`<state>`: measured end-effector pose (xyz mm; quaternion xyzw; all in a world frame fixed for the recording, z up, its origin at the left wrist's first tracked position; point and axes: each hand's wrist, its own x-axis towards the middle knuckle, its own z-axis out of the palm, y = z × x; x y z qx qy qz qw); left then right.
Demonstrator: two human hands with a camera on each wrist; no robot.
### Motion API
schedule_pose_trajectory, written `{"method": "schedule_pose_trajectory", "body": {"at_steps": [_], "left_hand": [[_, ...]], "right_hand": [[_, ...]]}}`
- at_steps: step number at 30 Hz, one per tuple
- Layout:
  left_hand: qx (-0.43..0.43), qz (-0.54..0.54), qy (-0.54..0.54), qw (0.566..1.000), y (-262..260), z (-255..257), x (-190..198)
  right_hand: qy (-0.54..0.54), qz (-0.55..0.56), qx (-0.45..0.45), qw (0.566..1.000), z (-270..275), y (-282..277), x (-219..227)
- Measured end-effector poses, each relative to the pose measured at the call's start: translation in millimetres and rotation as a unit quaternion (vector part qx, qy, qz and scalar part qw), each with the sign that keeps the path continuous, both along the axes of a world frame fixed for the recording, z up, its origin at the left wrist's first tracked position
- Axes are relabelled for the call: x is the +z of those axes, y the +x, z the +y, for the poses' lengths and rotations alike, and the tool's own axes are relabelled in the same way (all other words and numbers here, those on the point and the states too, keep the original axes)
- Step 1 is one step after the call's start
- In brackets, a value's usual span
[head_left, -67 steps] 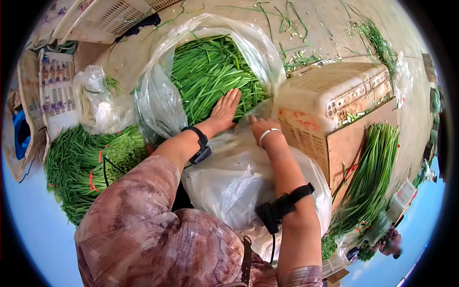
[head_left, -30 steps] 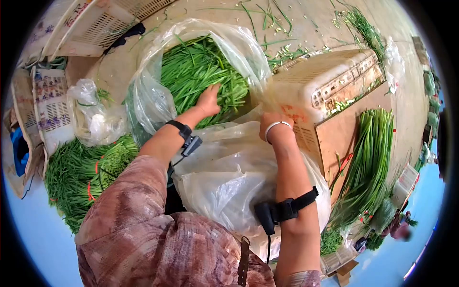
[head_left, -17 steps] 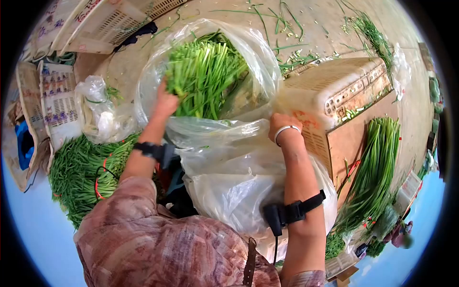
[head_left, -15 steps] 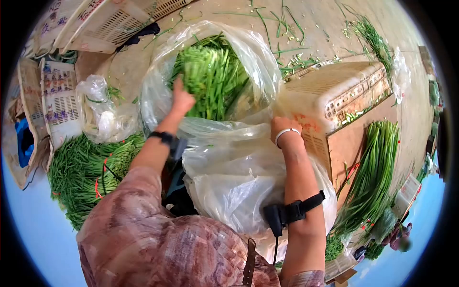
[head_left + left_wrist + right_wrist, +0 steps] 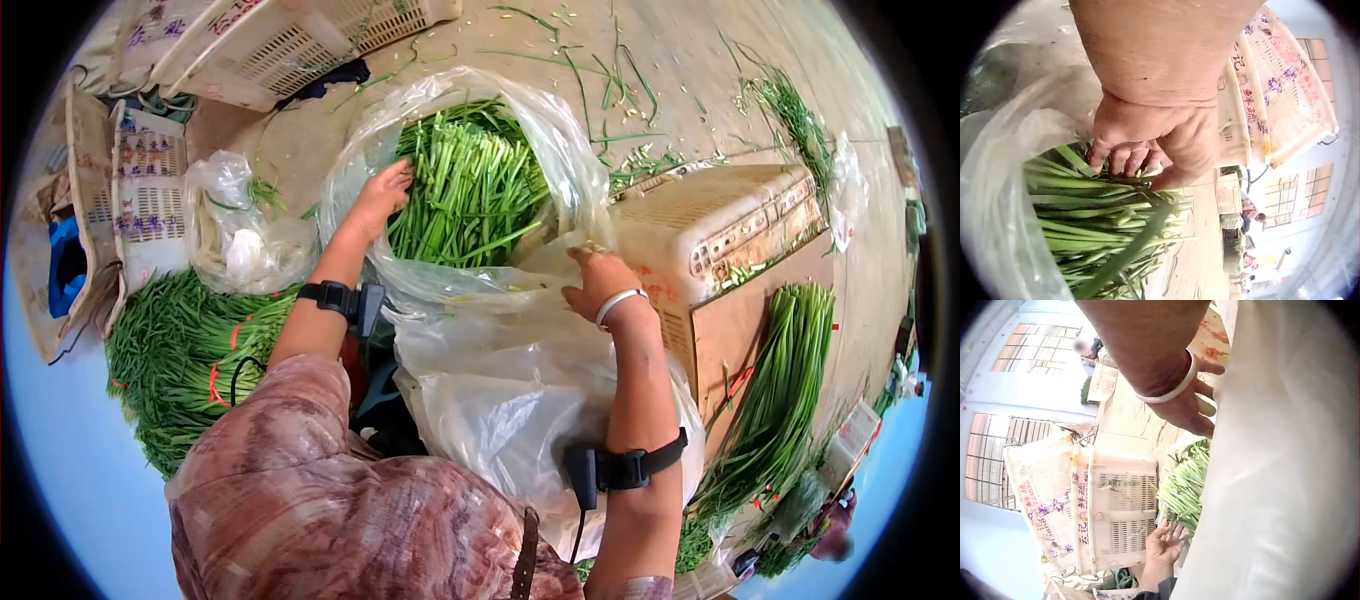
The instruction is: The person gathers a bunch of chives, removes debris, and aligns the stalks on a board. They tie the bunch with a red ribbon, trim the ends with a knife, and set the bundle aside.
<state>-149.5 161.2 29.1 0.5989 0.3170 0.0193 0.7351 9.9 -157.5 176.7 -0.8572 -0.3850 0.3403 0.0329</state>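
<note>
Green stalks with pale cut ends lie inside a clear plastic bag whose mouth is spread wide. At the stalks' left edge is my left hand; in the left wrist view the same hand has bent fingers touching the stalks. My right hand, with a white bangle, rests on the bag's right rim, fingers spread and loosely bent. In the right wrist view, this hand is beside whitish plastic that hides part of its fingertips.
An upturned crate stands right of the bag, with a board and a long bundle of stalks beside it. Tied greens and a crumpled bag lie on the left. Crates stand at the upper left.
The stalks at the top now lie with cut ends away from me. My left hand moved from on top of them to their left side. My right hand closed on the bag rim, then loosened.
</note>
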Motion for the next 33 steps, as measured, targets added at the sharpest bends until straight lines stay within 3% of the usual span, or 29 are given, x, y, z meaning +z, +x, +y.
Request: {"method": "schedule_pose_trajectory", "body": {"at_steps": [2,4,6,7,10,11,12,14,16,18,20,22,23,24,26,28,33], "left_hand": [[0.019,0.029,0.017,0.999,21.2,-6.7,9.5],[0.054,0.119,0.204,0.97,49.0,-22.2,3.2],[0.001,0.304,0.433,0.849,74.5,-57.1,52.6],[0.021,0.326,0.458,0.827,81.6,-68.3,60.3],[0.01,0.254,0.526,0.812,73.6,-82.3,47.0],[0.05,0.199,0.542,0.815,66.1,-85.1,34.8],[0.047,0.198,0.543,0.815,59.9,-82.6,19.9],[0.143,0.035,0.58,0.801,49.3,-77.2,15.3],[0.158,0.004,0.556,0.816,37.9,-68.8,13.2],[0.062,-0.073,0.406,0.909,31.0,-60.2,14.1],[0.023,-0.064,0.455,0.888,39.6,-62.4,23.2],[0.008,0.108,0.413,0.904,60.1,-70.3,37.4],[0.048,0.079,0.445,0.891,70.2,-79.0,42.4],[0.052,0.156,0.517,0.84,77.6,-92.4,47.4],[0.073,0.196,0.592,0.778,86.1,-109.3,36.6],[0.083,0.204,0.581,0.783,88.4,-113.9,26.7],[0.094,0.088,0.492,0.861,54.8,-102.8,40.5]], "right_hand": [[-0.015,-0.014,-0.014,1.0,6.8,1.8,8.6],[-0.031,-0.027,-0.027,0.999,11.2,2.5,9.8],[-0.035,-0.051,-0.048,0.997,12.8,2.6,4.2],[-0.035,-0.051,-0.047,0.997,13.7,1.4,4.5],[-0.048,-0.056,-0.063,0.995,13.9,3.8,8.4],[-0.04,-0.058,-0.067,0.995,12.3,4.6,9.2],[-0.029,-0.06,-0.072,0.995,11.5,5.4,9.7],[-0.029,-0.061,-0.08,0.995,12.0,8.1,11.4],[-0.031,-0.06,-0.086,0.994,12.6,9.2,14.2],[0.015,-0.078,-0.088,0.993,14.4,11.7,18.7],[0.031,-0.087,-0.085,0.992,17.3,14.7,23.1],[0.047,-0.092,-0.082,0.991,18.9,15.3,23.6],[0.04,-0.083,-0.084,0.992,20.3,15.1,22.5],[0.033,-0.075,-0.085,0.993,21.8,15.6,22.0],[0.035,-0.078,-0.082,0.993,22.5,13.3,22.4],[0.032,-0.08,-0.081,0.993,21.2,13.1,26.3],[0.043,-0.093,-0.102,0.989,13.6,16.7,37.7]]}}
